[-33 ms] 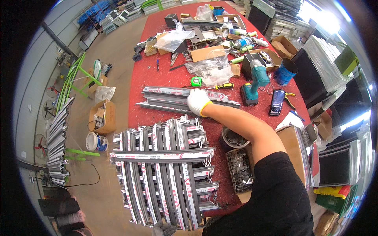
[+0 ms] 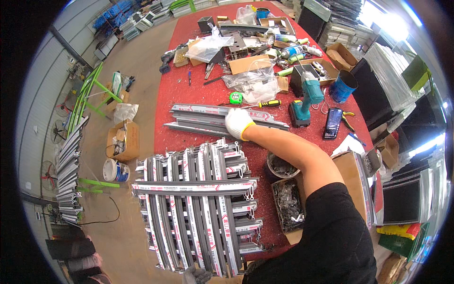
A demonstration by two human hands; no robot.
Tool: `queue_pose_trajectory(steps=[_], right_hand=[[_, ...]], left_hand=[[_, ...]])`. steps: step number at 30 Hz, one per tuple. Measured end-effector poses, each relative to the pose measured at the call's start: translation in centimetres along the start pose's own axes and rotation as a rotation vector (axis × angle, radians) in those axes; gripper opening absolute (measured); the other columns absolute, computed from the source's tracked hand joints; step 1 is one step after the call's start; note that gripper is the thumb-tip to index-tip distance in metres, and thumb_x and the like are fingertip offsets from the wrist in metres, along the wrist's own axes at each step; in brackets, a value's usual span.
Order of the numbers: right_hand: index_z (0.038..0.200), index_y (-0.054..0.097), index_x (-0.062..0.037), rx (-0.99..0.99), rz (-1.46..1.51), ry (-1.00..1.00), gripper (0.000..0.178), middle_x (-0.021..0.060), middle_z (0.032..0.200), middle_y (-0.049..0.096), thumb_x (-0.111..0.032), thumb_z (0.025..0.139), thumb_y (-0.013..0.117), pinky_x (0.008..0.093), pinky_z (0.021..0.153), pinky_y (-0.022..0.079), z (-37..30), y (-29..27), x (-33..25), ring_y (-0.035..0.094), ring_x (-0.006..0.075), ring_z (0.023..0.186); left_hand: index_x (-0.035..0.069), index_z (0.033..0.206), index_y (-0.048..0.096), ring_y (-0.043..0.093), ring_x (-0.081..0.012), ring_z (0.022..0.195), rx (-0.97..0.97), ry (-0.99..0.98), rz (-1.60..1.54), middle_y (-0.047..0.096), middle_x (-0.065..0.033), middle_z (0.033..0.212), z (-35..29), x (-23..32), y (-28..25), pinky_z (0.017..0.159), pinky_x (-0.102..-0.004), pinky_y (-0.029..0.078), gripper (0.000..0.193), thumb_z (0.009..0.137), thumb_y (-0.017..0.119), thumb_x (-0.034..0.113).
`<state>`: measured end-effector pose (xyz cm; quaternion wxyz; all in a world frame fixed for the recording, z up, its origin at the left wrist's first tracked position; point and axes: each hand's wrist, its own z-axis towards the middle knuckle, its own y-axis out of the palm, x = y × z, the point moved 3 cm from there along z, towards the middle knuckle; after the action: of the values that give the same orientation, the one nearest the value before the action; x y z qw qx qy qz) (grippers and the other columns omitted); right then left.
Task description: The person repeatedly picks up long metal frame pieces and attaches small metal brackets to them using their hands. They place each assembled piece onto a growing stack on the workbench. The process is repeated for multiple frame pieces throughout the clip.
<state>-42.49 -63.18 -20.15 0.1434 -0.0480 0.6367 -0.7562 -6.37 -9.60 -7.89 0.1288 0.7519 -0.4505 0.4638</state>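
My right hand (image 2: 238, 124), in a white glove with a yellow cuff, reaches far across the red table. Its fingers are closed over a few long grey metal profiles (image 2: 198, 120) with white and red printed film; the fingertips are partly hidden. In front of them lies a crisscross stack of similar profiles (image 2: 189, 208), with one profile (image 2: 194, 188) crosswise on top. At the stack's near end, low in the picture, my left hand (image 2: 196, 275) shows in a grey glove. It is mostly cut off, and its grip cannot be made out.
Behind the profiles lie a green tape measure (image 2: 235, 98) and a yellow-black screwdriver (image 2: 267, 103). To the right stand a teal cordless drill (image 2: 305, 102), a phone (image 2: 332, 124) and a blue can (image 2: 343, 86). A bucket (image 2: 282, 165) and a box of small parts (image 2: 289, 203) sit beside my right arm.
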Motion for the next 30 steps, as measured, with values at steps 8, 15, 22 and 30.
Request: queue_pose_trajectory(steps=[8,15,22,30], right_hand=[[0.095,0.077,-0.0042,0.190,-0.070,-0.240,0.017,0.0194,0.092,0.074,-0.018,0.093,0.066,0.0547,0.078,0.059,1.2,-5.9,-0.7,0.074,0.0399,0.084],[0.090,0.078,-0.0034,0.343,0.123,-0.243,0.017,0.0224,0.090,0.077,-0.019,0.086,0.072,0.0544,0.074,0.062,-0.9,-18.7,-5.7,0.077,0.0415,0.085],[0.087,0.083,-0.0026,0.208,0.270,-0.502,0.020,0.0249,0.089,0.079,-0.020,0.078,0.081,0.0537,0.079,0.065,-12.3,-28.7,-16.1,0.080,0.0424,0.086],[0.097,0.080,0.0017,-0.492,0.617,-0.559,0.031,0.0242,0.092,0.079,-0.026,0.083,0.088,0.0530,0.078,0.066,-30.2,-28.7,-25.2,0.080,0.0452,0.090]], left_hand=[[-0.003,0.140,0.071,0.075,-0.0251,0.099,0.074,0.068,0.132,0.077,-0.0142,0.113,0.5,1.0,-0.3,0.089,-0.0413,0.063,0.055,0.119,0.055,0.046],[-0.005,0.135,0.073,0.076,-0.0325,0.106,0.009,0.322,0.418,0.079,-0.0180,0.117,0.0,7.9,1.3,0.094,-0.0458,0.059,0.050,0.117,0.059,0.039],[-0.002,0.146,0.070,0.068,-0.0408,0.127,-0.007,1.108,0.624,0.072,-0.0227,0.147,-2.0,16.5,5.7,0.119,-0.0537,0.049,0.053,0.106,0.079,0.033],[0.000,0.120,0.067,0.072,-0.0434,0.105,-0.447,1.290,1.176,0.073,-0.0202,0.108,-3.3,12.3,6.6,0.098,-0.0556,0.055,0.066,0.066,0.098,0.021]])
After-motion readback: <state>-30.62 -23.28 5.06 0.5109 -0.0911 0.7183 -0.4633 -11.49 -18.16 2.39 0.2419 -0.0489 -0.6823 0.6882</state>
